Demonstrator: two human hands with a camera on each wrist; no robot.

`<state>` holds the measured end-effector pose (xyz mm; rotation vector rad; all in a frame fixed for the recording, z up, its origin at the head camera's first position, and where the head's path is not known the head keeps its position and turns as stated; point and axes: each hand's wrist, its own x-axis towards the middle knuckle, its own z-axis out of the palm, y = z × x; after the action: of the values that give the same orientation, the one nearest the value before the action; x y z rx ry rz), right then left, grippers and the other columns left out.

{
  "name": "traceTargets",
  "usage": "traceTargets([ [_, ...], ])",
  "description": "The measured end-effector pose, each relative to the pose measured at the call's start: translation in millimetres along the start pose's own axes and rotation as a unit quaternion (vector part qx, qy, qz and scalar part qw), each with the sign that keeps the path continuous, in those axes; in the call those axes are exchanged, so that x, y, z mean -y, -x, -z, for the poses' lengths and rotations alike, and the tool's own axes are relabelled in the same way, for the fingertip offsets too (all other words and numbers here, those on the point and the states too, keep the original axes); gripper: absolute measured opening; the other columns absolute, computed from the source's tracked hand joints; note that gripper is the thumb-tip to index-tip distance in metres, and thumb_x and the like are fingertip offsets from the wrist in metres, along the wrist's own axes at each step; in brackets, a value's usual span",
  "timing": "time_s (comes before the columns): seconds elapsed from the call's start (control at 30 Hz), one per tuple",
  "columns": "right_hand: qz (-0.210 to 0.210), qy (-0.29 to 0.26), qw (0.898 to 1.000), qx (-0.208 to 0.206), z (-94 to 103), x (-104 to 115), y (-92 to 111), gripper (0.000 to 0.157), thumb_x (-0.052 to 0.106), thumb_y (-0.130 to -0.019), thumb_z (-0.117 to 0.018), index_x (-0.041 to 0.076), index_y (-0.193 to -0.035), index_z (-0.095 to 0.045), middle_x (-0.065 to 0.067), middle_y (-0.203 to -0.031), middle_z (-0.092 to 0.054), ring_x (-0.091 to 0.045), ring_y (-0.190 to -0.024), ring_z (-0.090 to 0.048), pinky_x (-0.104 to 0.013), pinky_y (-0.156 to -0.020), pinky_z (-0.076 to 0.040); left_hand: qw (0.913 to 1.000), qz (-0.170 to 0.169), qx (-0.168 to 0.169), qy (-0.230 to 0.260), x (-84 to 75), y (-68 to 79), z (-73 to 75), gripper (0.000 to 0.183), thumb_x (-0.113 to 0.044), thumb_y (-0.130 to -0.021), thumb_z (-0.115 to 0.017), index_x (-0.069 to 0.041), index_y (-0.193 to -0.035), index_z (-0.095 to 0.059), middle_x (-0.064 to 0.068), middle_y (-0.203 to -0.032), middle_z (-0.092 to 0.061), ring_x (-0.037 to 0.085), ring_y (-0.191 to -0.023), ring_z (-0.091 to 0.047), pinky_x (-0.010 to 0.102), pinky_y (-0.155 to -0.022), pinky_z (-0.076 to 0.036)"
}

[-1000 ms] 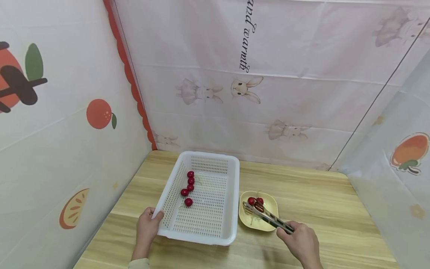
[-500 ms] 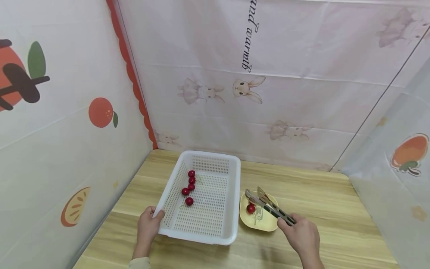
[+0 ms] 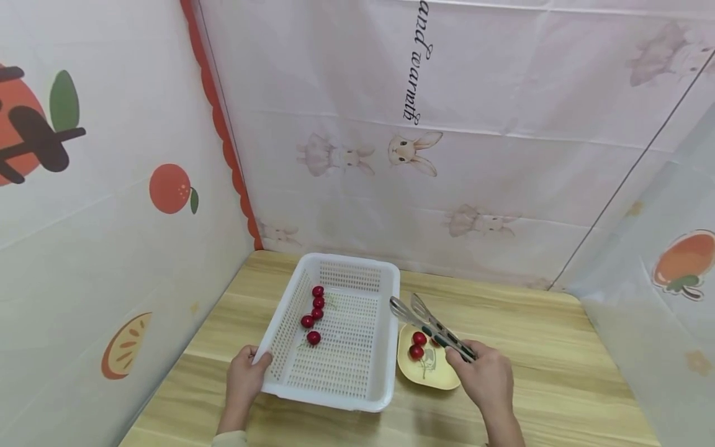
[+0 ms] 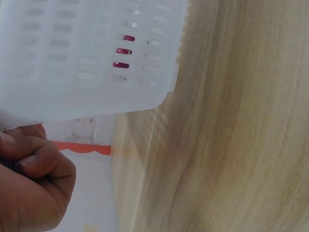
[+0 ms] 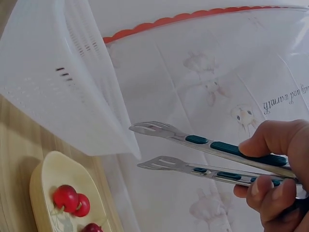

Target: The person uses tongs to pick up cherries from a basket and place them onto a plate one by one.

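Observation:
My left hand grips the near left corner of a white plastic basket, thumb over the rim. Several red cherries with thin stems lie along the basket's left side. My right hand holds metal tongs with green grip pads. The tong tips are apart with nothing between them, above the far side of a yellow dish near the basket's right rim. Two cherries show plainly in the dish; a third is partly hidden behind the tongs in the head view.
The dish stands close against the basket's right side on a wooden table. Printed cloth walls enclose the table at the back, left and right. Wooden surface extends to the right of the dish.
The tongs have risen out of the dish and shifted left towards the basket's rim, their tips spread wider. Cherries in the dish have shifted. My left hand keeps its hold on the basket.

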<state>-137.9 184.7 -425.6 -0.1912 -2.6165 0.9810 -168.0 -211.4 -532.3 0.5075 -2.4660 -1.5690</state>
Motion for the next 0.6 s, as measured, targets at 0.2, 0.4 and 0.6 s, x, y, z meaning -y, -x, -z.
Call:
traceTargets([
  [0.2,0.007,-0.006,1.000,0.028,-8.9,8.4,-2.0,0.018,0.022,-0.074,-0.071,0.007,-0.083,-0.072,0.006,-0.052,-0.051,-0.012,-0.043,-0.041,-0.026,-0.039,-0.030,1.0000,0.007,0.000,-0.006,0.4,0.3,0.5,0.020,-0.014,-0.087,-0.057,0.003,-0.095,-0.055,0.017,-0.086,-0.066,0.025,-0.067,-0.064,0.028,-0.051,-0.049],
  [0.4,0.021,-0.002,0.999,0.034,-8.5,14.6,-7.7,0.017,0.022,-0.074,-0.070,0.006,-0.081,-0.072,0.005,-0.051,-0.050,-0.011,-0.040,-0.037,-0.025,-0.037,-0.028,0.9999,0.010,-0.001,-0.002,0.0,-0.2,-0.3,0.019,-0.014,-0.087,-0.057,0.003,-0.095,-0.055,0.018,-0.087,-0.067,0.027,-0.069,-0.064,0.028,-0.051,-0.049],
  [0.6,0.024,-0.013,0.999,0.022,-5.6,21.6,-13.5,0.021,0.023,-0.073,-0.072,0.005,-0.083,-0.073,0.004,-0.053,-0.054,-0.013,-0.041,-0.039,-0.026,-0.038,-0.029,0.9999,0.009,0.000,0.004,-0.4,-1.1,-0.6,0.019,-0.014,-0.087,-0.057,0.004,-0.095,-0.055,0.019,-0.088,-0.067,0.029,-0.071,-0.065,0.029,-0.052,-0.050],
])
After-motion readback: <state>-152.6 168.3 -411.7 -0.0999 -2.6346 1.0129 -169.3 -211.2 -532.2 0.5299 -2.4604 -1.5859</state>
